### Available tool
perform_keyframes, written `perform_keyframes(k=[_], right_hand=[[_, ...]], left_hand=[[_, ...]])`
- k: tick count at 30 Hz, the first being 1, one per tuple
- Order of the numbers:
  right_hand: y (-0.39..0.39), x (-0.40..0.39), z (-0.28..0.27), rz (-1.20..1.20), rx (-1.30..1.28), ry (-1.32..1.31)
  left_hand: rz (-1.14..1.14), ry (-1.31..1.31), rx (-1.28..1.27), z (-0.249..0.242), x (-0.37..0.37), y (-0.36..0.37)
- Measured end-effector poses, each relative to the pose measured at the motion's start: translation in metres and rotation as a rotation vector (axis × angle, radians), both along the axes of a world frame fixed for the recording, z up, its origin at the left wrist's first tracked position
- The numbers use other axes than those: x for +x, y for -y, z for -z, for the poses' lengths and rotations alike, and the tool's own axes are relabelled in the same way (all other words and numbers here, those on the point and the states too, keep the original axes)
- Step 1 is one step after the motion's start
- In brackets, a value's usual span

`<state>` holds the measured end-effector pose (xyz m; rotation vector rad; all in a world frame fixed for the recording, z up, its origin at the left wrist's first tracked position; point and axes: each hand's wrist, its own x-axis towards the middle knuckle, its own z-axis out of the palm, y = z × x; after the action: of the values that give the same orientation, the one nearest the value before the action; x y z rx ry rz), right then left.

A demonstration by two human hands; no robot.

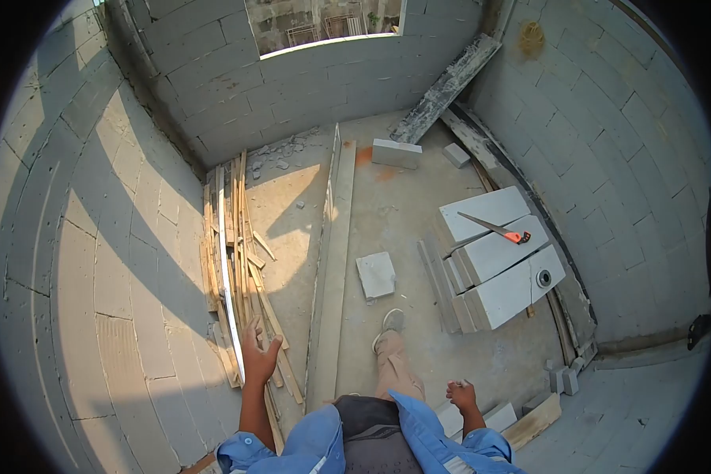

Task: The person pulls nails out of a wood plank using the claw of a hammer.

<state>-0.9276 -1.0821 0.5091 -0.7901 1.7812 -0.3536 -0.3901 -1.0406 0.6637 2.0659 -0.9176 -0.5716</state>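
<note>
My left hand [259, 351] is raised in front of a long pile of wooden strips [249, 268], its thumb and fingers apart and nothing in it. My right hand [462, 395] hangs at my other side with its fingers curled in; no object shows in it. Near it, partly hidden by my arm, are pale blocks [499, 419] and a short board [533, 423]. Farther ahead on the right, a hand saw [494, 227] with an orange handle lies across a stack of large pale blocks [482, 257]. A round, dark-rimmed item [543, 278] rests on the nearest block.
A long straight board [336, 268] runs along the floor left of my foot [393, 320]. One loose block [376, 275] lies ahead. A plank [446, 87] leans in the far right corner, near another block [396, 153]. Rubble [280, 150] lies below the window wall.
</note>
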Motion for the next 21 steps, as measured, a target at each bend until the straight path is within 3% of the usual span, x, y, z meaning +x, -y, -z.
perform_keyframes(k=[4,7,9,11,13,16,21], right_hand=[[0.033,-0.013,0.021,0.057,0.155,0.038],[0.059,-0.044,0.040,-0.180,0.205,-0.043],[0.096,-0.053,0.029,-0.253,0.231,-0.085],[0.167,-0.065,0.010,0.186,0.361,0.012],[0.241,-0.069,-0.009,0.236,0.231,0.051],[0.353,-0.061,-0.023,0.107,0.095,-0.113],[0.512,-0.010,-0.021,0.108,-0.059,-0.110]], left_hand=[[0.299,-0.269,0.304,0.085,-0.049,0.084],[0.419,-0.307,0.678,0.173,-0.045,0.086],[0.325,-0.396,0.843,0.159,-0.039,0.095],[0.112,-0.326,0.785,0.185,-0.024,0.093],[-0.210,-0.580,0.624,0.191,-0.012,0.104],[-0.420,-0.648,0.579,0.186,0.005,0.151],[-0.332,-0.644,0.630,0.207,0.028,0.275]])
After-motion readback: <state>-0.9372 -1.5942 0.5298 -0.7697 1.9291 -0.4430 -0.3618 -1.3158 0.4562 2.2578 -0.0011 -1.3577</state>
